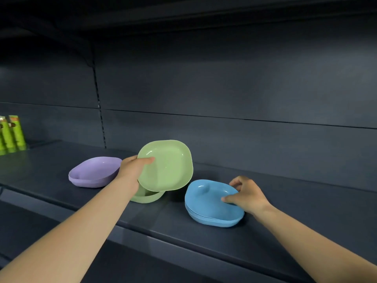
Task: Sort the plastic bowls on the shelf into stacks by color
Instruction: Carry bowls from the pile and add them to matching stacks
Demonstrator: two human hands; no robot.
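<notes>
Holding a tilted green bowl (166, 165) above the green stack (148, 197), the left hand (133, 169) pinches its rim. The right hand (247, 194) pinches the blue stack (212, 205), right on the shelf (61, 193). Purple bowls (94, 172) sit left.

Green packages (12, 132) stood upright in a row at the far left of the shelf, against the dark back panel (224, 88). A slotted upright (99, 103) ran down that panel. Another shelf (204, 11) hung overhead in shadow.
</notes>
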